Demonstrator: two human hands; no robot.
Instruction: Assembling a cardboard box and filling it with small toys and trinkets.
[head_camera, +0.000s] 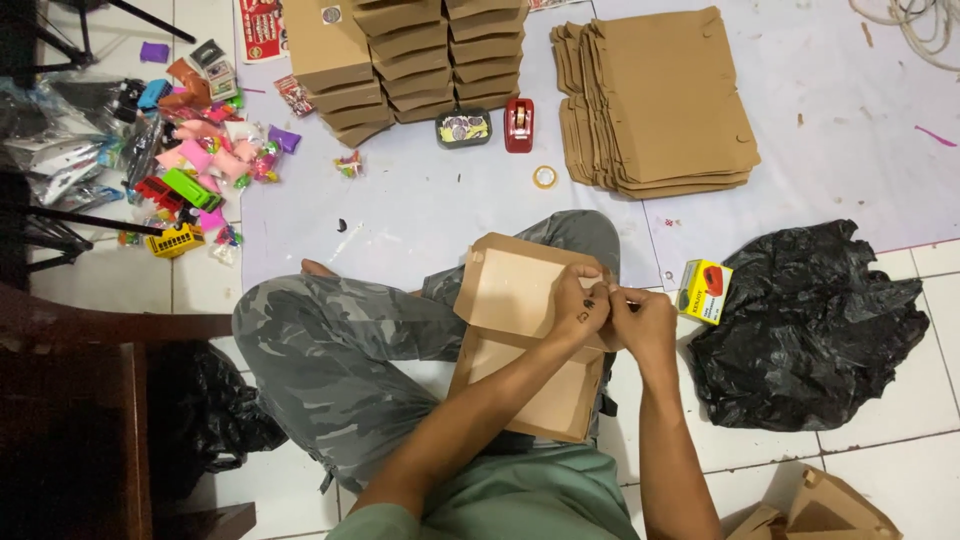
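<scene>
Seated figure, viewed from above, legs crossed in camouflage trousers (330, 370). An open brown cardboard box (525, 335) rests on the lap, its lid flap raised toward the knees and its tray lying nearer the body.

Left hand (578, 305): curled over the right edge of the lid, fingers pressed together and gripping the cardboard at that edge. Right hand (642, 318): just beside the left and touching it, thumb and forefinger pinched together at the same edge; whether they pinch the flap itself or a small item on it cannot be told.

Right of the hands, on the floor: a small yellow carton (704, 291), and beside it a crumpled black plastic bag (810, 325). At the lower right corner, part of another folded brown box (815, 512).

Beyond the knees, on a pale floor sheet (420, 200): a roll of clear tape (544, 177), a red tape dispenser (518, 125) and a dark dispenser with a yellow face (463, 128), these two side by side.

Farthest away: stacks of assembled brown boxes (405, 60) at the upper centre; a pile of flat, unfolded box blanks (660, 100) to their right; a heap of small colourful toys and packets (195, 150) at the upper left.
</scene>
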